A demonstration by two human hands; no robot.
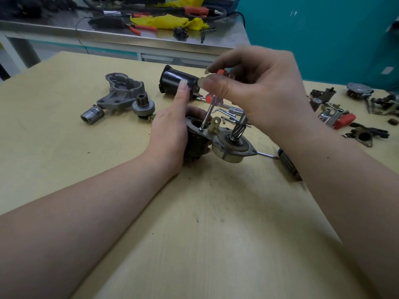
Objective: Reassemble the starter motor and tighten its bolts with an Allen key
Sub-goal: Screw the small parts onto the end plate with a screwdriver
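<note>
Right hand (pixel 254 89) pinches a red-handled clear screwdriver (pixel 210 104), shaft running toward seven o'clock into the dark starter-motor subassembly (pixel 207 139) gripped by left hand (pixel 170 128).

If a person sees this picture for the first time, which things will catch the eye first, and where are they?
First, at the centre, the right hand pinches a red-handled screwdriver, its tip down on the motor assembly that the left hand grips on the wooden table. Behind them lies a black cylindrical housing, with a grey cast housing to its left. Small metal parts are scattered at the right edge.
</note>
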